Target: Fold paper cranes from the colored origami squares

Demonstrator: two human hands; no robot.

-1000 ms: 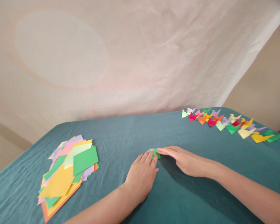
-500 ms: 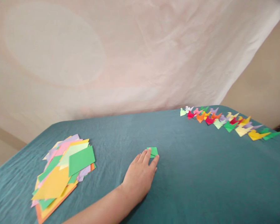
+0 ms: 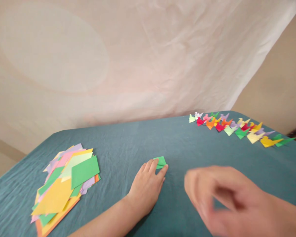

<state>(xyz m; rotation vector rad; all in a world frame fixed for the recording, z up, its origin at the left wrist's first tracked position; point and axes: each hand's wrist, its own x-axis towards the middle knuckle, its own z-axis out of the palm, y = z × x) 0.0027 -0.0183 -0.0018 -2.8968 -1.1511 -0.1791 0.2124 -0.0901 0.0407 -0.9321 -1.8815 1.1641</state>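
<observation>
A small folded green paper (image 3: 160,162) lies on the teal tablecloth (image 3: 128,148). My left hand (image 3: 146,186) lies flat on the cloth, fingers stretched out, with its fingertips pressing the near edge of the green paper. My right hand (image 3: 227,200) hovers close to the camera at the lower right, blurred by motion; its fingers look loosely curled and I see nothing in them, and it is apart from the paper.
A loose pile of coloured paper squares (image 3: 64,181) lies at the left of the table. A row of several folded paper figures (image 3: 236,128) in many colours runs along the far right edge. A pale draped sheet (image 3: 138,59) hangs behind the table.
My right hand left the green paper and went out of view, then came back in, raised and blurred at the lower right. My left hand stayed on the paper.
</observation>
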